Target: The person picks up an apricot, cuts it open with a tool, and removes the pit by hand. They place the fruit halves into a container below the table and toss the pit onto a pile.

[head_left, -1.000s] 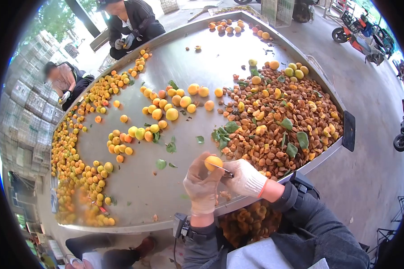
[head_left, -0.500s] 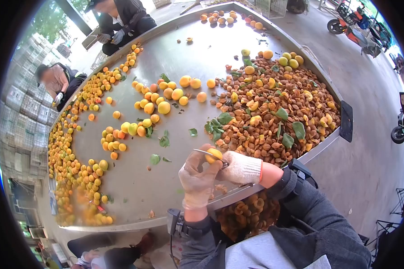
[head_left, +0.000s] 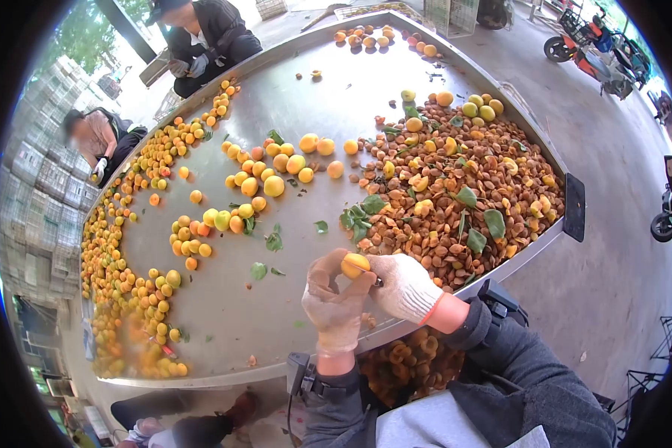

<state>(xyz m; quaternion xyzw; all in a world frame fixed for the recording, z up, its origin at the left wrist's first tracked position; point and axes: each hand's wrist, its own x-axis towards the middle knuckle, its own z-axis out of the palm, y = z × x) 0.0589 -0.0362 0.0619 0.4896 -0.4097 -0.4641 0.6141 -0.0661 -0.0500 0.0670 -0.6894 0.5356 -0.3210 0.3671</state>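
Tbl rim [head_left: 387, 336] close by; L hand [head_left: 334, 302] pinching apricot [head_left: 355, 265], R hand [head_left: 407, 287] gripping knife [head_left: 379, 282].

Orange scooter [head_left: 591, 64]: parked, upper right | lattice crates [head_left: 41, 196]: stacked, left | green foliage [head_left: 81, 43]: upper left | concrete floor [head_left: 612, 246]: right

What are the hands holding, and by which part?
The left hand holds a yellow fruit by its sides; the right hand holds a dark tool, exactly where is hidden.
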